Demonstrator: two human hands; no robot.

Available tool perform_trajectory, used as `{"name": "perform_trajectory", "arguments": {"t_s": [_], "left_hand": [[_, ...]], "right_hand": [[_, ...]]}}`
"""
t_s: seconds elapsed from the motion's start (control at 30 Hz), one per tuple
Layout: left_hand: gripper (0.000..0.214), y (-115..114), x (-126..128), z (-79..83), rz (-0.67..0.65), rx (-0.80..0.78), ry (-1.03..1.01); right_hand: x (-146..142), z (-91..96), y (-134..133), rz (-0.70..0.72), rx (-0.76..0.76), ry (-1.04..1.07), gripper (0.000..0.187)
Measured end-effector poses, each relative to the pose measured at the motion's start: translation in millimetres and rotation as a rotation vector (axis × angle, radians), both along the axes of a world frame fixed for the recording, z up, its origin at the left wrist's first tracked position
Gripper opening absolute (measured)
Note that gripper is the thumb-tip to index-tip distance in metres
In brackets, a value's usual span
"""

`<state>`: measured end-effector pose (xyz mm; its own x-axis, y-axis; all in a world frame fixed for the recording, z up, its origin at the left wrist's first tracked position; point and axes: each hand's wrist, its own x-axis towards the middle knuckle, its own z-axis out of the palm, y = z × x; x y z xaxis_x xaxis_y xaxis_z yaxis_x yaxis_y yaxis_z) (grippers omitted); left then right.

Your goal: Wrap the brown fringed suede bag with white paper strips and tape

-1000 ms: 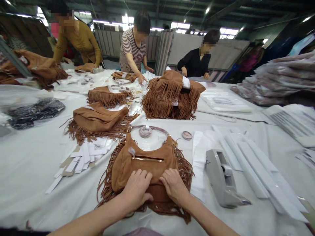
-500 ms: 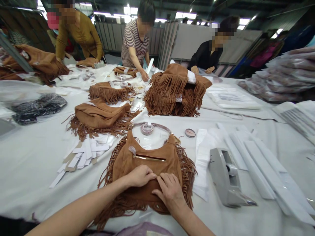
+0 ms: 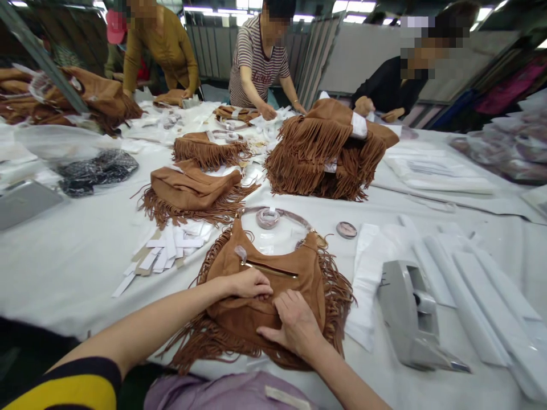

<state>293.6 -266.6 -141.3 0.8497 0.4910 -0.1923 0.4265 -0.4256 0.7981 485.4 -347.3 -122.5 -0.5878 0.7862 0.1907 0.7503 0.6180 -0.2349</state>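
The white table (image 3: 85, 250) had this brown fringed bag (image 3: 250, 316) at lower center of the frame, my left hand (image 3: 251, 283) curled on it (couldn't tell if pinching), my right hand (image 3: 297, 320) there too, thumb spread.

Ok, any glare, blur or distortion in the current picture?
In the head view, overhead lights glare along the top; the wrapped stack at the right edge looks smeared; the grey partition leans, perhaps from lens distortion or tilt; the left hand, right hand and fringed bag look fairly clear.
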Motion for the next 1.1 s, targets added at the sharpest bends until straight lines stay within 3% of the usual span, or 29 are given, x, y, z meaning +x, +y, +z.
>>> {"name": "perform_trajectory", "arguments": {"t_s": [0.2, 0.37, 0.5, 0.63, 0.8, 0.97, 1.1], "left_hand": [[0.027, -6, -4, -18.1, -0.052, 0.329, 0.03], [0.03, -11, -10, -24.8, -0.046, 0.527, 0.102], [0.035, -12, -7, -25.0, -0.01, 0.615, 0.16], [0.035, -13, -4, -25.5, 0.026, 0.663, 0.196], [0.034, -13, -4, -28.3, 0.069, 0.666, 0.207], [0.033, -8, -5, -28.2, 0.105, 0.623, 0.198], [0.029, -1, -8, -27.7, 0.078, 0.583, 0.144]], "right_hand": [[0, 4.5, -22, 0.133, -0.067, -0.065, 0.043], [11, -4.3, -51, 0.031, -0.066, -0.025, 0.025], [-3, -8.0, -52, -0.069, -0.046, -0.045, 0.037], [-23, -2.5, -48, -0.073, -0.053, -0.074, 0.062], [-40, -0.1, -45, -0.06, -0.11, -0.008, 0.072], [-52, -8.5, -39, -0.094, -0.13, -0.02, 0.052], [-47, -11.8, -33, -0.054, -0.154, -0.048, 0.048]]}}
